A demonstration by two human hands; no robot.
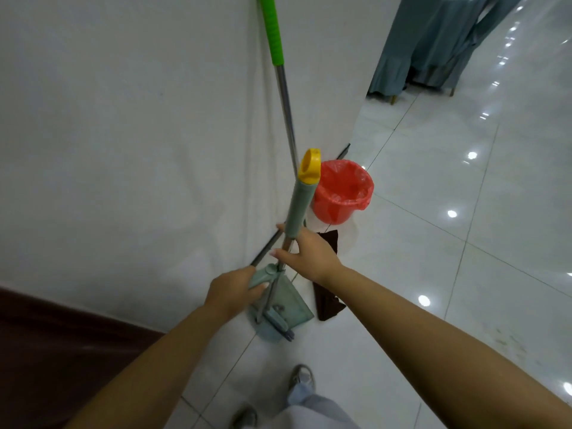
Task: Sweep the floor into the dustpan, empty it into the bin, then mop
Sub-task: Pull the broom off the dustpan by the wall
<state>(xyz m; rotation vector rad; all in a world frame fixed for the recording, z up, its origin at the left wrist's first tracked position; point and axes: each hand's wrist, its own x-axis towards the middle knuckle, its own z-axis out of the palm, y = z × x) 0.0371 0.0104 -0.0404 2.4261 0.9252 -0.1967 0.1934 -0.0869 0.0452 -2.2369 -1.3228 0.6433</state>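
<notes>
Forearms, cropped; broom head (280, 323) half-hidden.

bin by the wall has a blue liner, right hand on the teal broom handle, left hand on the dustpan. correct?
Not quite: the liner is red, not blue. The head view shows the bin by the wall lined with a red bag. The rest holds: the right hand is on the teal broom handle, and the left hand grips the dustpan.

A plain white wall (139, 119) meets a glossy white tiled floor (464, 212) dotted with ceiling-light reflections, while grey-blue skirted furniture covers (433, 48) stand at the far end, beyond the wall's corner.
</notes>
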